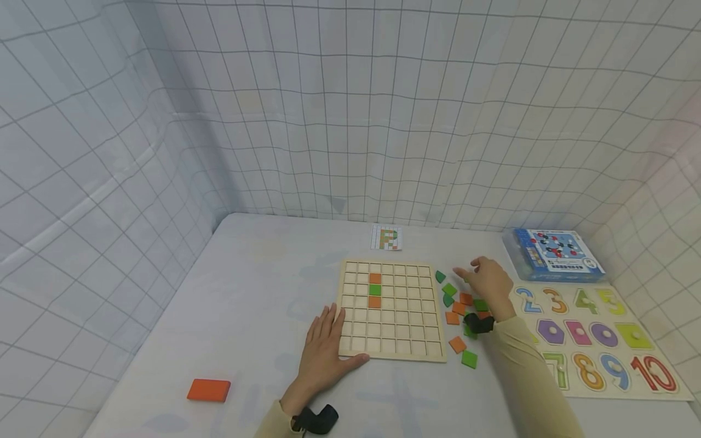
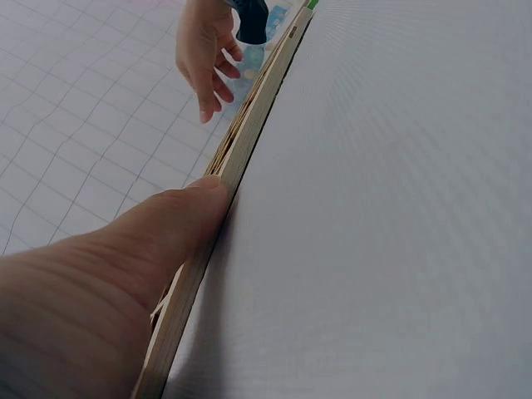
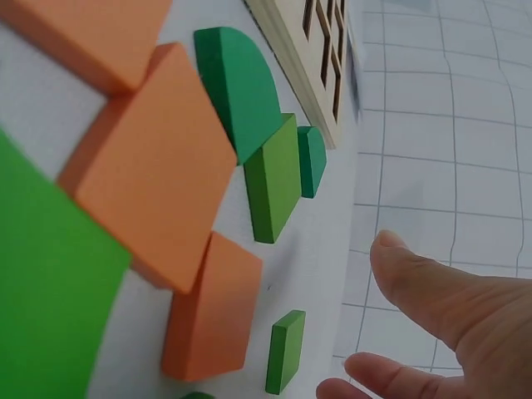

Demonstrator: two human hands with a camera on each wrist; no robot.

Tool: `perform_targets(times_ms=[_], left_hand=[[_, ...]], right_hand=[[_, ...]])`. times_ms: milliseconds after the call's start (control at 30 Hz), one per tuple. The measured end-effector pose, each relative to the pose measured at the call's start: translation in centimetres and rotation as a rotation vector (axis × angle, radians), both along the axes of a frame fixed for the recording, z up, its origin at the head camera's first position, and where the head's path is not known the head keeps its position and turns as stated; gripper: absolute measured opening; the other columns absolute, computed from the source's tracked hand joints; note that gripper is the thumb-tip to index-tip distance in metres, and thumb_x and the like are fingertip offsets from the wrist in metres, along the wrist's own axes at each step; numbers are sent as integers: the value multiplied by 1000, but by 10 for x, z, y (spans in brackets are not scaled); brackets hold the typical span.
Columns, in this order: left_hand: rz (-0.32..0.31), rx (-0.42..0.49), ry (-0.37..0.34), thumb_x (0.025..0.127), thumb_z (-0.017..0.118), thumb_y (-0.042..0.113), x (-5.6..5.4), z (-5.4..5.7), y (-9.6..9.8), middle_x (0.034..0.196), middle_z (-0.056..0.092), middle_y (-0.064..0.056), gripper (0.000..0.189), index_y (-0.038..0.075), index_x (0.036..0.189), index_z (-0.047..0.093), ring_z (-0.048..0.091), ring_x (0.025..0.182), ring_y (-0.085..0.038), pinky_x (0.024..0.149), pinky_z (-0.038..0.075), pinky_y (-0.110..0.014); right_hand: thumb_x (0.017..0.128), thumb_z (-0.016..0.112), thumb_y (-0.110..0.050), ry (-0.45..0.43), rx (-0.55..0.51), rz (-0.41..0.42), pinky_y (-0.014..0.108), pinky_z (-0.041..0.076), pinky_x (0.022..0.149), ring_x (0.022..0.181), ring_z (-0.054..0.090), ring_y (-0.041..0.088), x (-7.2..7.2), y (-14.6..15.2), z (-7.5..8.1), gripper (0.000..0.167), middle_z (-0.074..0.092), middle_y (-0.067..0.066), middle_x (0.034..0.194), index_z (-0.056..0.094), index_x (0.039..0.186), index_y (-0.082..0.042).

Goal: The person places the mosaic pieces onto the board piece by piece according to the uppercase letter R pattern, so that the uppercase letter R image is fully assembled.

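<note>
A wooden grid board point(image 1: 405, 313) lies flat, with an orange tile point(image 1: 375, 278), a green tile point(image 1: 375, 290) and a second orange tile point(image 1: 375, 302) stacked in one column of its cells. My left hand point(image 1: 324, 353) rests against the board's lower left corner, fingers spread; its thumb point(image 2: 195, 204) touches the front edge in the left wrist view. Over the loose tiles right of the board hovers my right hand point(image 1: 489, 285), its fingers loosely bent and nothing visible between them. Orange square tiles point(image 3: 158, 166) and dark green quarter-round tiles point(image 3: 241, 91) lie scattered below it.
A pattern card point(image 1: 386, 238) lies behind the board. At the right are a number-and-shape puzzle board point(image 1: 588, 359) and a blue boxed set point(image 1: 558, 255). An orange block point(image 1: 209, 390) sits at the front left. Gridded curtains point(image 1: 339, 121) enclose the table.
</note>
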State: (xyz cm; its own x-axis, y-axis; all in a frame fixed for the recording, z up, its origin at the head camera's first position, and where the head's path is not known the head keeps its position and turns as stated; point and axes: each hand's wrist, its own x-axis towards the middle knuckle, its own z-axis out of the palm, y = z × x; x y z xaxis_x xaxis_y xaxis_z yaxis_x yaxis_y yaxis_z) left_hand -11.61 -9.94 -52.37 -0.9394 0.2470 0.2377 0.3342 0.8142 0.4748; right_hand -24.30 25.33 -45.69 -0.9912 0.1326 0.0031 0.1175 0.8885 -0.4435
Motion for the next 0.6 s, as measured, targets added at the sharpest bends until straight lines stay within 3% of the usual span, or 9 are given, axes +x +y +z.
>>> perform_targets(times_ms=[600], left_hand=[[4,-13,-22,77,65,63,0,0,0,152,22,-19,101,1,148,29,13,141,-32,112,11,-47]], right_hand=[[86,66,-43,-97,33,-5,42,46,59,78,61,35,0,0,-2,55,63,24,103,62,108,7]])
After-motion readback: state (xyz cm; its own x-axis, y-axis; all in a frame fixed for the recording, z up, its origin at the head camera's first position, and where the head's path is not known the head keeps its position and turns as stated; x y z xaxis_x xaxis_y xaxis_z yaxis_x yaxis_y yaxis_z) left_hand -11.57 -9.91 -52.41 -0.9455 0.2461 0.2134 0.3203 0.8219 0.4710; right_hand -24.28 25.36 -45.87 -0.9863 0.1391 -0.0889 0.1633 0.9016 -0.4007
